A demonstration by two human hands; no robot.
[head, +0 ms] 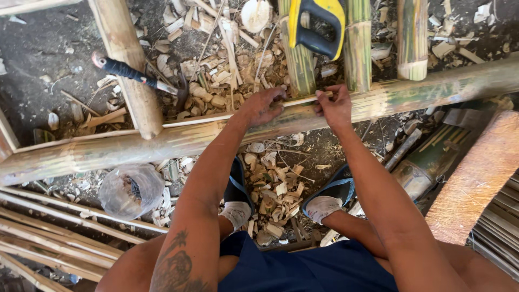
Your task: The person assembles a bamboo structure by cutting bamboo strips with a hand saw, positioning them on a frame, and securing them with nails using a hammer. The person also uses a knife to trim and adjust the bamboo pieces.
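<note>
A long thick bamboo pole (135, 146) lies across the ground in front of me. Along its top runs a thin bamboo strip (216, 120). My left hand (262, 105) presses down on this strip near the pole's middle. My right hand (335, 105) pinches the strip's right end on the pole. A hammer with a black handle (138, 75) rests on a lighter bamboo pole (127, 59) to the left. A saw with a yellow and black handle (316, 24) lies over upright bamboo pieces beyond my hands.
Wood chips and shavings (270, 189) cover the dark ground around my sandalled feet. A clear plastic bag (130, 189) sits at the left. Thin bamboo slats (59, 232) are stacked at the lower left. Short bamboo sections (413, 38) stand at the top right.
</note>
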